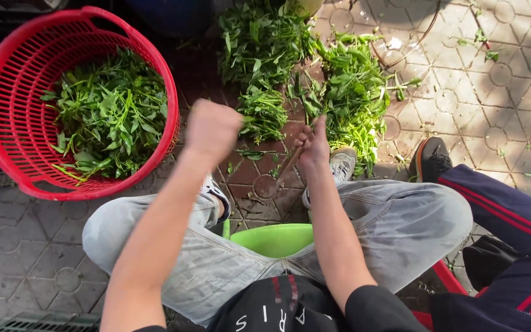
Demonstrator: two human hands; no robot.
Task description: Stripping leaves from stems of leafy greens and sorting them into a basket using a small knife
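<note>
Leafy green stems (264, 114) heaped on paving just right of a round red plastic basket (7, 110) half filled with picked leaves | left hand (211, 128) fisted on a sprig | right hand (312, 147) pinching a thin stalk | step judged: stripping leaves | next move calls for a drop into the basket

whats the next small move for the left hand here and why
Probably swing the left hand left and drop its greens into the red basket. That hand is closed on a small bunch beside the pile on the ground, and the basket already holds picked leaves. The right hand holds a bare stem.
</note>
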